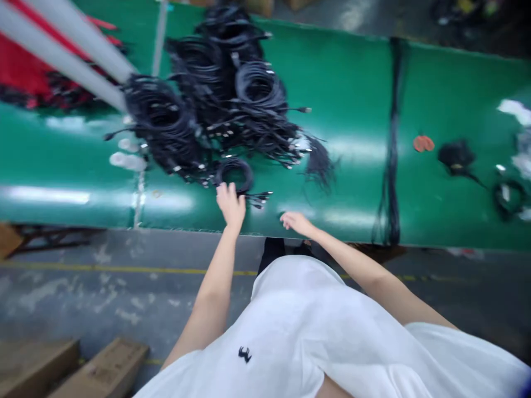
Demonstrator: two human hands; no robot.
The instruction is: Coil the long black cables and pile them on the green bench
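Note:
A big heap of coiled black cables [215,105] lies on the green table [357,99]. One small black coil [234,172] sits at the heap's near edge, its plug ends [259,198] trailing right. My left hand [230,203] reaches up to this coil and touches its lower rim; the fingers are blurred. My right hand [295,222] rests near the table's front edge, apart from the cables, fingers loosely curled with nothing seen in them.
A long black cable bundle [390,143] hangs over the table's front edge at right. Farther right lie an orange item [423,143], a dark clump [456,156] and white scraps. Grey poles [66,50] cross the top left. Cardboard boxes [99,370] stand on the floor at lower left.

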